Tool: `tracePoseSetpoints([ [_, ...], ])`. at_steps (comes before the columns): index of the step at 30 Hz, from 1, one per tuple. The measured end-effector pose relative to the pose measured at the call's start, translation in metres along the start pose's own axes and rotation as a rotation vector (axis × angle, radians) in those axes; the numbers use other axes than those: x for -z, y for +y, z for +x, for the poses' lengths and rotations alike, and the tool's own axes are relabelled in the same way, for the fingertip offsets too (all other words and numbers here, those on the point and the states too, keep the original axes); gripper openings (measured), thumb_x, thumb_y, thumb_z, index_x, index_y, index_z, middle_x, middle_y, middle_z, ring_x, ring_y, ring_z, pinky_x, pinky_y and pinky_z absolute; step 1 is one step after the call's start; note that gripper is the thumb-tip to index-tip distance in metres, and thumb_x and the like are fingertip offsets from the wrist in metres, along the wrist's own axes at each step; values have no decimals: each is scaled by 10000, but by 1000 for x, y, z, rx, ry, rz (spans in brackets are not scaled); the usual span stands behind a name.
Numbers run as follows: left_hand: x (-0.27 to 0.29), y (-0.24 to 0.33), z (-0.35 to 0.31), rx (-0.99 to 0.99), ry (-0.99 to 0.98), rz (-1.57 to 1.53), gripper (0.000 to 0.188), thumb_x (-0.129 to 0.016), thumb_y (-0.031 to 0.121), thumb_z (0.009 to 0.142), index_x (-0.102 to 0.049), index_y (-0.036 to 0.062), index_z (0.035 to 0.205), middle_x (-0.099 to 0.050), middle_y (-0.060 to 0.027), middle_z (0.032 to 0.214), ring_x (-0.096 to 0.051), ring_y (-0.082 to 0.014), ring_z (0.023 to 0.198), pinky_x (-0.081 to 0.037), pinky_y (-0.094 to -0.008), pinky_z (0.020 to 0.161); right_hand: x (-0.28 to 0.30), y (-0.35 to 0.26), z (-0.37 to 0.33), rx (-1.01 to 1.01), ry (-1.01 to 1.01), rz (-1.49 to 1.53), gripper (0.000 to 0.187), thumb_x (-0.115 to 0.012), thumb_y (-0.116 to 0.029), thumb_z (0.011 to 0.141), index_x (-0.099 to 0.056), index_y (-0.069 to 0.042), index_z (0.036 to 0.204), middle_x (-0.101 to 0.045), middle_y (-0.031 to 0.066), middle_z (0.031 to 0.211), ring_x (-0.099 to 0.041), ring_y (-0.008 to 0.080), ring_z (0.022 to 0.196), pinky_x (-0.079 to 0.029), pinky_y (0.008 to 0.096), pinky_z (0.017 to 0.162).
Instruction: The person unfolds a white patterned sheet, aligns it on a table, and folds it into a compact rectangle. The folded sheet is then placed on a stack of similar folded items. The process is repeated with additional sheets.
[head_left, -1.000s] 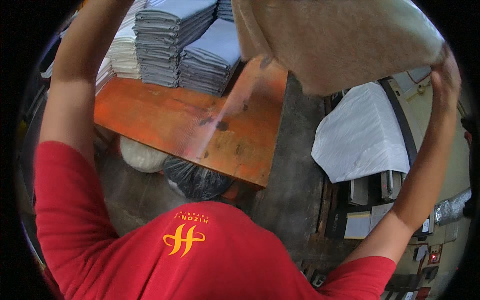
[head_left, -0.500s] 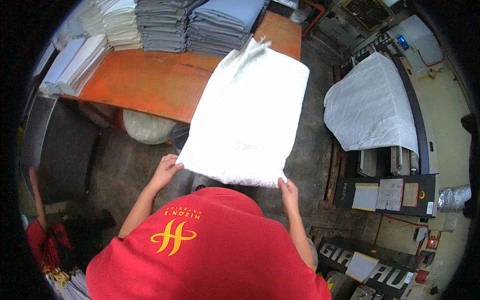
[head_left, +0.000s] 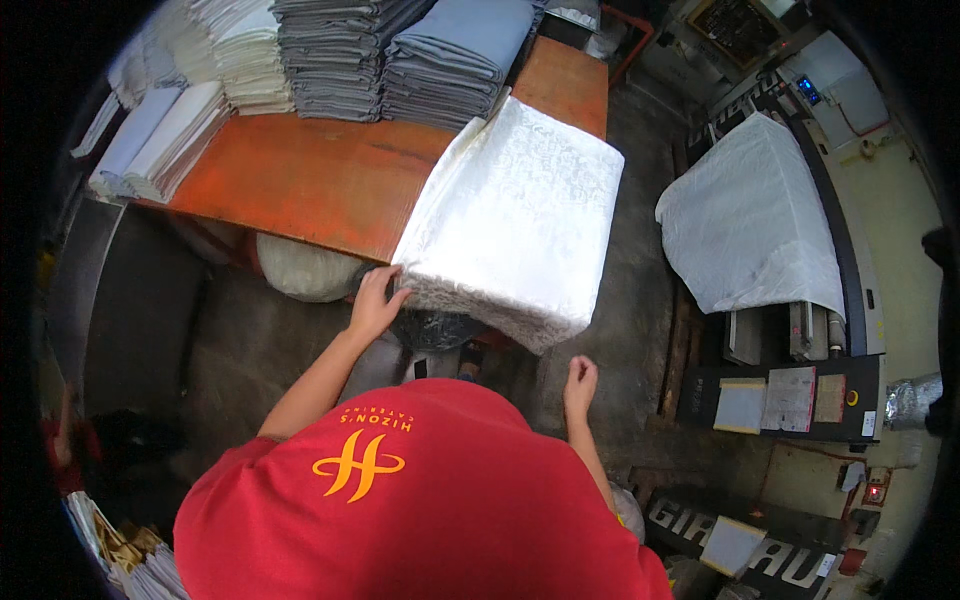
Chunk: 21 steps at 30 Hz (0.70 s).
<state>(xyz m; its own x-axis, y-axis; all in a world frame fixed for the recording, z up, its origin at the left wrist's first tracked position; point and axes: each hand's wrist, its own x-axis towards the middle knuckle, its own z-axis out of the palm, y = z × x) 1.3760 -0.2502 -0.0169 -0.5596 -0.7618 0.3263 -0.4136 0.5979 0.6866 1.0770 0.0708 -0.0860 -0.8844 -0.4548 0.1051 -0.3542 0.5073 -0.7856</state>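
Observation:
A white patterned cloth (head_left: 510, 210) lies over the right part of the orange-brown table, its near edge hanging down over the front. My left hand (head_left: 375, 303) is at the cloth's near left corner, fingertips against it, thumb and fingers apart. To the right, my right hand (head_left: 581, 385) is below the cloth's near right corner and clear of it. Its fingers are curled together with nothing visible in them.
Folded grey cloths (head_left: 445, 60) and white cloths (head_left: 250, 60) are stacked along the table (head_left: 290, 175). Beneath it sit a pale bundle (head_left: 305, 268) and a black plastic bag (head_left: 435, 328). A machine draped with white cloth (head_left: 755, 215) stands right. Another person (head_left: 68, 445) is at far left.
The white cloth has come down onto the table, its near edge now drooping. My right hand has let go of its corner; my left hand has moved up and right to the table edge.

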Motion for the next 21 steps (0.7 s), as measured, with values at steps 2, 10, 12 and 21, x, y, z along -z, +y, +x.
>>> tracePoseSetpoints([
  [2, -10, 4, 51, 94, -135, 49, 434, -689, 269, 810, -577, 9, 1140, -598, -171, 1050, -554, -315, 999, -435, -398, 877, -5, -24, 43, 45, 69, -15, 363, -538, -306, 944, -583, 23, 1092, -578, 203, 1086, -571, 320, 973, -441, 393, 866],
  [10, -88, 1, 192, 245, 98, 383, 514, -683, 443, 769, -643, -23, 983, -663, -182, 862, -618, -364, 841, -502, -435, 800, -56, -63, 175, -99, -9, -82, 449, -469, -367, 961, -587, 54, 1062, -601, 259, 1039, -551, 422, 974, -415, 468, 879],
  [12, -96, -2, 221, 402, 17, 330, 530, -713, 414, 753, -641, -45, 1008, -665, -208, 929, -641, -358, 846, -516, -418, 777, -67, -59, 192, -144, 20, -114, 459, -475, -375, 957, -584, 59, 1060, -598, 263, 1046, -548, 434, 975, -414, 474, 882],
  [21, -113, -12, 281, 485, 181, -447, 361, -739, 239, 736, -677, -4, 996, -686, -174, 903, -658, -300, 838, -492, -378, 752, -88, -86, 264, -91, 56, -134, 431, -580, -329, 902, -569, 71, 1062, -563, 281, 1098, -532, 433, 1022, -423, 483, 880],
])
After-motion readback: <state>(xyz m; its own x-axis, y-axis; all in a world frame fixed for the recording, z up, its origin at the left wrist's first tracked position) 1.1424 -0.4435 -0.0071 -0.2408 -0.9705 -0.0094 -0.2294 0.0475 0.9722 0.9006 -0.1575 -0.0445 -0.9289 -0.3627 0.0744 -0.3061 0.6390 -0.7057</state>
